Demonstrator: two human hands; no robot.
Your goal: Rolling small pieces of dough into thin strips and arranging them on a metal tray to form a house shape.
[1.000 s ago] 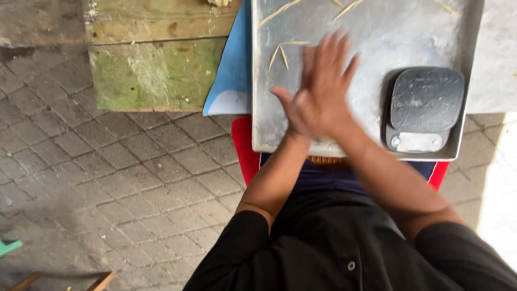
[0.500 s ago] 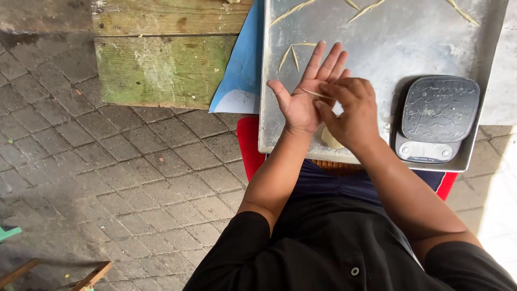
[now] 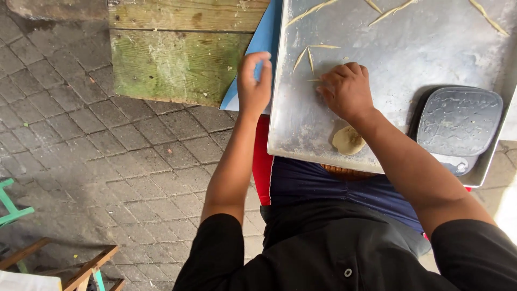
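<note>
one tray (image 3: 409, 64), one dough lump (image 3: 348, 140), one scale (image 3: 458, 128)

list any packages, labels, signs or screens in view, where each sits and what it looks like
Kitchen scale: the only thing with a screen, at the right end of the metal tray, right of the right hand; rounded dark grey platform, paler front edge. Its small display strip is partly hidden and too small to make out.
No packages, labels or signs show.

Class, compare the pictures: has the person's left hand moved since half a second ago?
Yes. The left hand has left the right hand and swung left, off the metal tray, to its left edge.
</note>
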